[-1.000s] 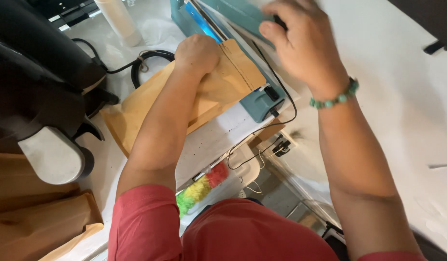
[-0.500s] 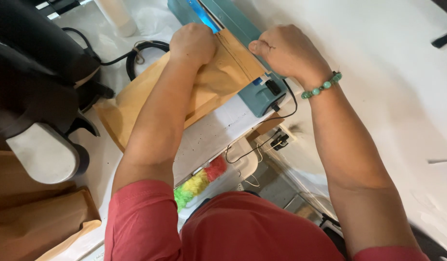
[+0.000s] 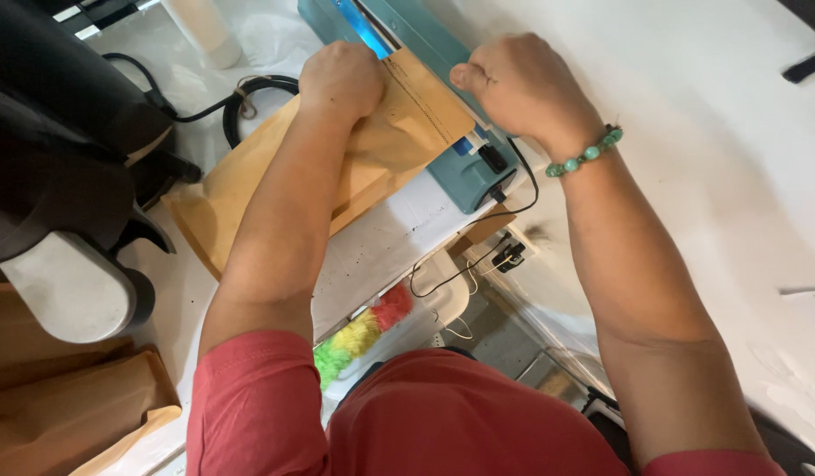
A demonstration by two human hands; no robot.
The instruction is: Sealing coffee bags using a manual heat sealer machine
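Left hand (image 3: 341, 81) fisted, pinning brown paper bag (image 3: 337, 167) flat; right hand (image 3: 513, 84) fisted, pressing teal sealer (image 3: 465, 172) bar; judging bag mouth needing straight, even pressure.

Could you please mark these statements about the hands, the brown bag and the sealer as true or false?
1. The left hand rests on the brown paper bag. True.
2. The right hand is open and flat on the table. False: it is closed in a fist at the teal sealing machine.
3. The bag's top edge lies in the sealing machine. True.
4. A beaded bracelet is on the left wrist. False: it is on the right wrist.
5. The bracelet's beads are red. False: they are green.
6. A coiled black cable lies on the white table beyond the bag. True.
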